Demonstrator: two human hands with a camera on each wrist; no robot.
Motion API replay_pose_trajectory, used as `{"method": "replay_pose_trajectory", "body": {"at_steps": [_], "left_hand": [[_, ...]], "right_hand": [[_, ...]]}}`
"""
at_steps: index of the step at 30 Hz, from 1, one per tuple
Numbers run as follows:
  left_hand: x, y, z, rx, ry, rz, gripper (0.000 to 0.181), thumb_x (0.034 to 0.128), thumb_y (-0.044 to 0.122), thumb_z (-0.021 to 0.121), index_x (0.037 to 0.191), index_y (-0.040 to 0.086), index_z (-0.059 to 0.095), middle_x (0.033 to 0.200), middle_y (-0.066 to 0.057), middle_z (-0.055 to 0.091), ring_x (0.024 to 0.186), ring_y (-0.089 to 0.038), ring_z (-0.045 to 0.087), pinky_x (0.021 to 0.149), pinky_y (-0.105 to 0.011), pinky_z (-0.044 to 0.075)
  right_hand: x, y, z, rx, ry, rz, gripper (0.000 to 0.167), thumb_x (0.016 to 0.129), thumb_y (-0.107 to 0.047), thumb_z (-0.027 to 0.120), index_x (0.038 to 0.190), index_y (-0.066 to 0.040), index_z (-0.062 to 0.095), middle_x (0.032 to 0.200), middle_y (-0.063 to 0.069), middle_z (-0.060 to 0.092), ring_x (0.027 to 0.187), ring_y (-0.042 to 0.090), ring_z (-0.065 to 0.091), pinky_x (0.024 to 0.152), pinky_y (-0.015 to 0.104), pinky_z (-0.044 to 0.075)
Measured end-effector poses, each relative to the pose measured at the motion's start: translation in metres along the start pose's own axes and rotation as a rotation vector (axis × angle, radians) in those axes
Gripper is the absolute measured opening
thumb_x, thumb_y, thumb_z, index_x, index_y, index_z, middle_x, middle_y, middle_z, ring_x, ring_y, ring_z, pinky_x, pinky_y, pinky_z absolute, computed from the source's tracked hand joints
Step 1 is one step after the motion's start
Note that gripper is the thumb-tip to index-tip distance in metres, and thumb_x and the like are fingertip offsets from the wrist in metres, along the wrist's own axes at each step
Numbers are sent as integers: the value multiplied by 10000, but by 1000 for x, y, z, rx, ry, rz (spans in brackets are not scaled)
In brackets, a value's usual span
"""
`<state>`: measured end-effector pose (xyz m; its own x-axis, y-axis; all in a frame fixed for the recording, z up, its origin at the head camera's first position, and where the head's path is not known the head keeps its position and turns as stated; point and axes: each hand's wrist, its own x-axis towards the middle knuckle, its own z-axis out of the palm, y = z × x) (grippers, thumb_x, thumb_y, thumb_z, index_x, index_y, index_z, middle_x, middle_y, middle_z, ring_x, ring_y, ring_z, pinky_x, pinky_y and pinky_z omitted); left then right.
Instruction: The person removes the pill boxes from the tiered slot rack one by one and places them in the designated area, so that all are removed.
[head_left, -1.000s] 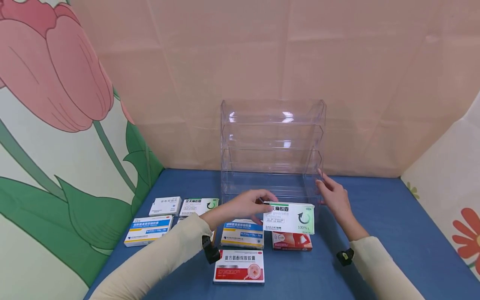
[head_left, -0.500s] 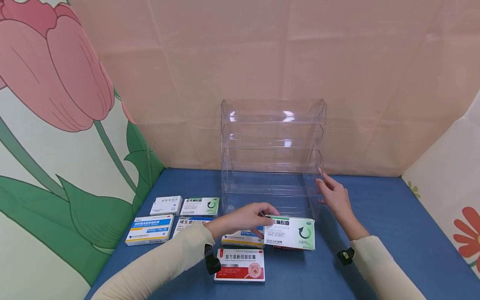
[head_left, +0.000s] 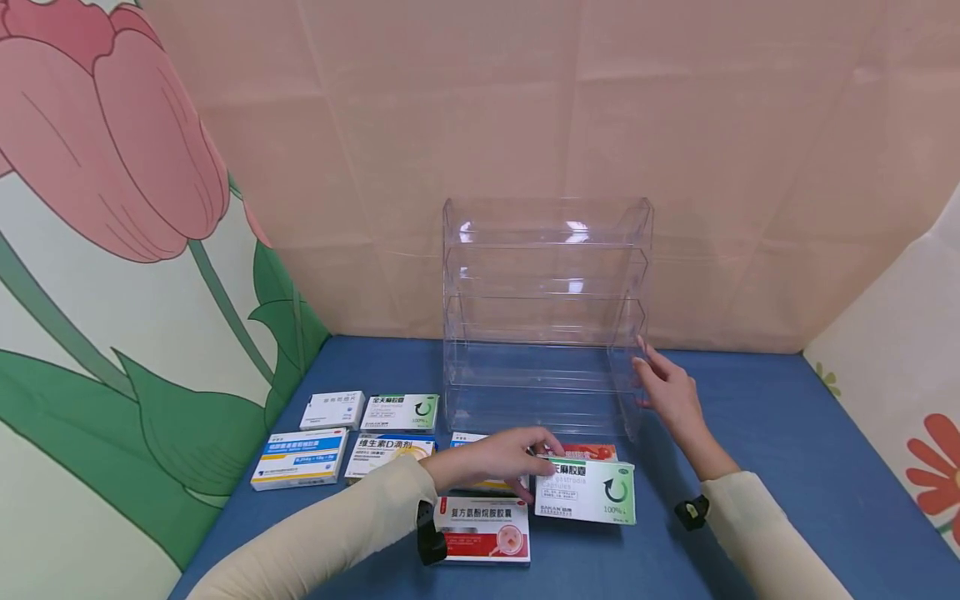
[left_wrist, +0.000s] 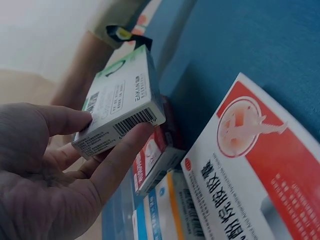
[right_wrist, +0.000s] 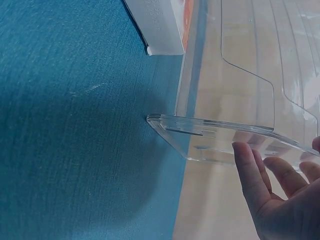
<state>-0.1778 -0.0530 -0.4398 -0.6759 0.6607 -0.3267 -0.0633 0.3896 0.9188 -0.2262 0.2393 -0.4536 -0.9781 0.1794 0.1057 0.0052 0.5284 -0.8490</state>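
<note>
My left hand (head_left: 510, 454) pinches a white and green medicine box (head_left: 588, 492) by its left end. In the left wrist view the same medicine box (left_wrist: 120, 97) is tilted between thumb and fingers, above a red medicine box (left_wrist: 150, 157). My right hand (head_left: 671, 392) touches the right side of a clear tiered display rack (head_left: 547, 247). Seen from the right wrist, the fingers (right_wrist: 246, 170) are fairly straight against the rack's side panel (right_wrist: 225, 125). Part of the right hand is cut off there.
A red and white box (head_left: 480, 533) lies in front of a blue and white box (head_left: 468, 437) that my left hand partly covers. Farther left lie a small white box (head_left: 332, 411), a green-marked box (head_left: 399, 412), a blue-striped box (head_left: 298, 458) and a vitamin D box (head_left: 388, 454).
My left hand has brought the white and green box down toward me and slightly right, away from the rack. The red box behind it shows its top now. The right hand has stayed put.
</note>
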Motion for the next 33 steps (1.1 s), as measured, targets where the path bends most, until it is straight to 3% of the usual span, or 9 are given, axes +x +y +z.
{"method": "replay_pose_trajectory", "body": {"at_steps": [6, 24, 33], "left_hand": [[-3, -3, 7, -3, -57, -18, 235, 977, 45, 627, 1201, 97, 582, 1037, -123, 542, 889, -228, 669, 669, -468, 620], [-5, -9, 25, -8, -79, -73, 224, 960, 26, 643, 1166, 71, 567, 986, -112, 579, 850, -222, 679, 620, -447, 614], [-7, -12, 32, -8, -104, -72, 193, 964, 3, 616, 1137, 73, 568, 965, -103, 572, 768, -207, 665, 628, -451, 615]], "right_hand": [[-1, 0, -1, 1, 3, -1, 624, 1030, -550, 476, 1586, -319, 312, 1514, 215, 479, 1191, 422, 632, 801, 450, 600], [-2, -2, -2, 16, -16, 19, 645, 1024, -552, 493, 1588, -294, 317, 1502, 208, 497, 1192, 405, 630, 797, 424, 604], [-3, -3, -2, 13, -23, 8, 734, 978, -668, 469, 1590, -298, 307, 1507, 211, 490, 1198, 417, 630, 802, 439, 605]]}}
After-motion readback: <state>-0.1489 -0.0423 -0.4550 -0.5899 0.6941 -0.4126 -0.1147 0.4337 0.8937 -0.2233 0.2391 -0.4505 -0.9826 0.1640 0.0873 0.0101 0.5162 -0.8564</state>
